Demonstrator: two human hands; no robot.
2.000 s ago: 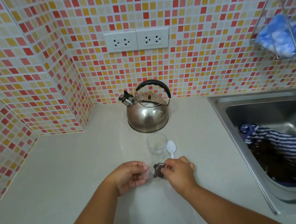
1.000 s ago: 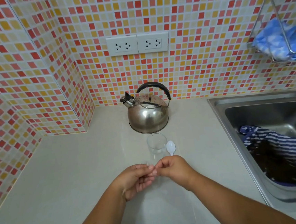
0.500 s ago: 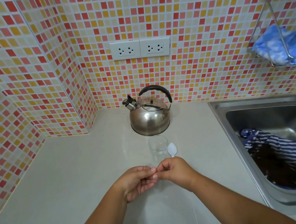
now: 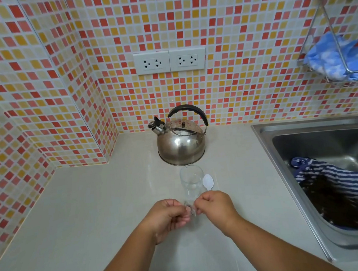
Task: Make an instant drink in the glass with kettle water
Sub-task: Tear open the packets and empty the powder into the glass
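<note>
A steel kettle (image 4: 181, 145) with a black handle stands at the back of the pale counter, spout to the left. An empty clear glass (image 4: 191, 181) stands just in front of it, with a white plastic spoon (image 4: 208, 181) lying to its right. Below the glass, my left hand (image 4: 167, 218) and my right hand (image 4: 215, 208) meet fingertip to fingertip, both pinching a small clear sachet (image 4: 190, 208) between them. Most of the sachet is hidden by my fingers; its contents do not show.
A steel sink (image 4: 268, 140) fills the right side and holds a blue-and-white striped cloth (image 4: 336, 188). A wire wall rack (image 4: 336, 54) with a blue cloth hangs above it. Two wall sockets (image 4: 169, 60) sit above the kettle. Tiled walls close the counter's left and back.
Two seconds ago the sachet with dark contents was visible between my hands. My fingers have since drawn together over it, and my view has tilted upward slightly.
</note>
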